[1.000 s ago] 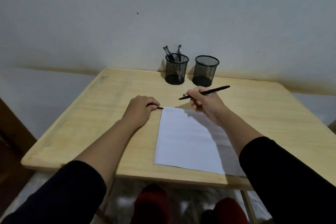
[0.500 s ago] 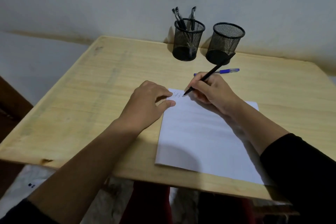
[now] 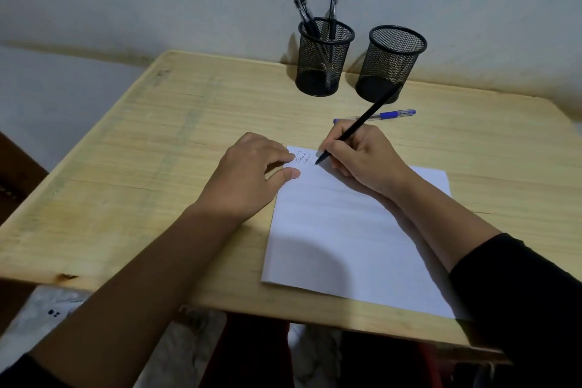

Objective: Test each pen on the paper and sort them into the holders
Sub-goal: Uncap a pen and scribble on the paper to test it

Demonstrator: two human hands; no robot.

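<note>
A white sheet of paper lies on the wooden table, with a few scribbles near its top left corner. My right hand grips a black pen with its tip touching the paper beside the scribbles. My left hand presses flat on the paper's top left corner. A blue pen lies on the table behind my right hand. At the back stand two black mesh holders: the left holder has three dark pens in it, the right holder shows none.
A pale wall rises directly behind the table. The table's near edge runs under my forearms, with the floor and red-clothed knees below it. A dark piece of furniture stands at the far left.
My right hand has brought the black pen down from the air to the paper, tip now on the sheet. My left hand slid onto the paper's corner. The view tilted down and closer.
</note>
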